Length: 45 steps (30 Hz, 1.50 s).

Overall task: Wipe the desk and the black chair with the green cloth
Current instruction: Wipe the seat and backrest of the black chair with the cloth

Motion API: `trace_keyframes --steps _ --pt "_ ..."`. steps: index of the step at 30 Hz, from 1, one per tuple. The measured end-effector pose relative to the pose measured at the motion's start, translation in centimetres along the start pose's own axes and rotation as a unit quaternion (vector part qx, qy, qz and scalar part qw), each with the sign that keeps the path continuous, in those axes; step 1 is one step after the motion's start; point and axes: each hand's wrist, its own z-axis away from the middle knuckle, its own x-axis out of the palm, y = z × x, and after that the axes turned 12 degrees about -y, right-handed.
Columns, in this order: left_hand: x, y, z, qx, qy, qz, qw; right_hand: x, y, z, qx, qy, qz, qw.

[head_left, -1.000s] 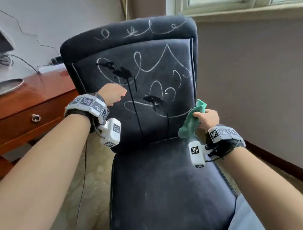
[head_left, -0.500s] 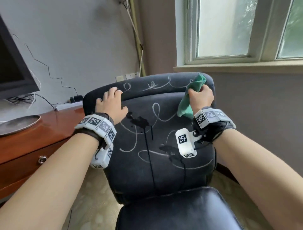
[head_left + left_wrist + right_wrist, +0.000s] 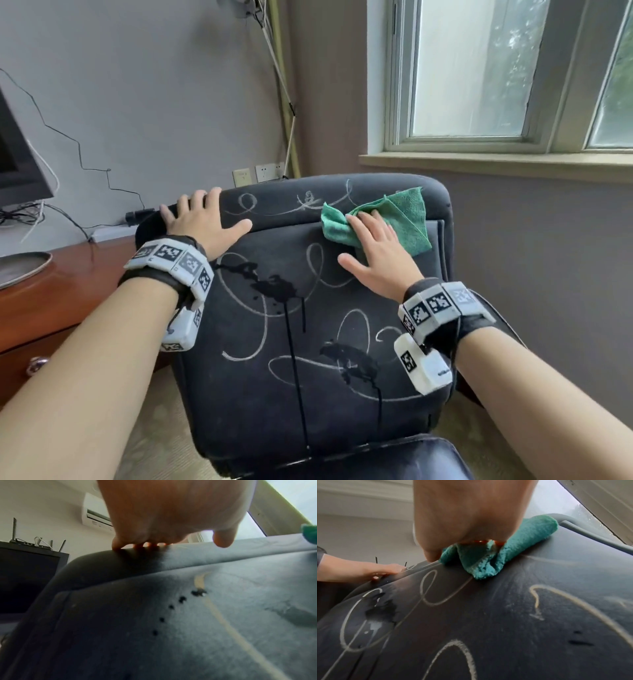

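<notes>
The black chair (image 3: 308, 342) faces me, its backrest covered in white chalk scribbles and black ink runs. The green cloth (image 3: 407, 222) lies spread on the upper right of the backrest. My right hand (image 3: 373, 253) presses flat on it with straight fingers. In the right wrist view the cloth (image 3: 530, 536) bunches under the right hand (image 3: 471, 513). My left hand (image 3: 202, 222) rests on the top left corner of the backrest, fingers over the edge, thumb spread on the front. In the left wrist view the fingertips (image 3: 118, 546) touch the chair's top (image 3: 188, 615).
The brown wooden desk (image 3: 51, 298) stands left of the chair with a grey dish (image 3: 20, 270) and a dark monitor (image 3: 13, 164) on it. Cables hang on the wall behind. A window (image 3: 479, 68) and its sill are at the upper right.
Both hands rose from mid-backrest to its top. The left hand settled on the top left corner. The right hand stopped gripping the bunched cloth and now presses it flat, spread out.
</notes>
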Motion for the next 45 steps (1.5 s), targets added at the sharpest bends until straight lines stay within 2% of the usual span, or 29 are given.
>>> trace_keyframes --steps 5,9,14,19,24,28,32,37,42,45 --pt "-1.3 -0.2 1.0 -0.008 0.004 0.047 0.999 0.4 -0.8 0.5 -0.004 0.026 -0.009 1.0" --pt "-1.9 -1.9 2.7 -0.018 -0.003 0.038 0.999 0.2 -2.0 1.1 -0.034 0.054 -0.114 0.991" --pt "-1.8 -3.3 2.9 -0.016 -0.025 0.052 0.998 0.8 -3.0 0.8 0.007 0.086 -0.068 0.994" --pt "-1.0 -2.8 1.6 -0.003 -0.031 0.083 0.996 1.4 -2.1 0.3 0.003 0.13 -0.197 0.972" --pt "0.4 -3.1 -0.3 -0.018 -0.032 0.038 0.999 1.9 -0.8 -0.7 -0.006 0.055 -0.061 0.997" --pt "0.9 -2.9 -1.2 -0.013 -0.02 0.03 0.999 2.2 0.5 -0.8 -0.016 0.072 -0.024 0.997" --pt "1.3 -2.9 -1.7 -0.007 -0.01 0.028 1.0 2.9 -0.1 -1.7 0.045 0.121 -0.032 0.991" --pt "1.4 -3.0 -1.5 0.0 -0.002 0.025 1.0 2.6 -2.1 -3.6 0.157 0.17 -0.131 0.964" --pt "1.2 -3.0 -1.1 0.006 -0.001 0.018 1.0 -0.8 -0.7 -5.6 0.25 0.246 -0.226 0.909" --pt "1.2 -3.0 -0.9 0.012 0.0 0.018 1.0 -2.8 -0.9 -6.7 0.321 0.259 -0.286 0.865"
